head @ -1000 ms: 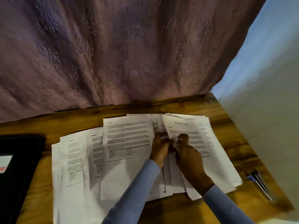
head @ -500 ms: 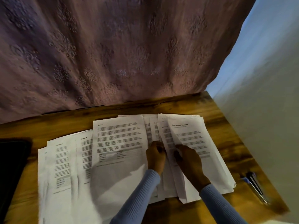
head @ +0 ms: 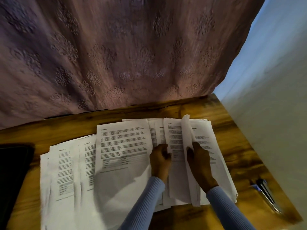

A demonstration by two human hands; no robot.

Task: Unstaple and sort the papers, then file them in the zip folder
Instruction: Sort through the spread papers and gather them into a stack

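Several printed white sheets lie fanned across the wooden table [head: 232, 138]. The largest sheet on top, headed "Section 7" [head: 123, 146], lies at the middle. At the right stack [head: 209, 138], my right hand [head: 199, 161] pinches the edge of a sheet [head: 186, 133] that stands curled up off the pile. My left hand [head: 160, 159] grips the left edge of the sheet beneath it, headed "Section 3" [head: 174, 135]. A black zip folder [head: 11, 176] lies at the left edge, partly out of frame.
A metal stapler or staple remover with a blue part [head: 265, 195] lies on the table at the right, near the white wall [head: 274, 97]. A purple embroidered curtain [head: 116, 55] hangs behind the table's far edge. More sheets [head: 66, 171] overlap at the left.
My right hand has lifted the top sheet of the right stack, which now curls upward. My left hand has taken hold of the sheet under it. The view has shifted slightly.
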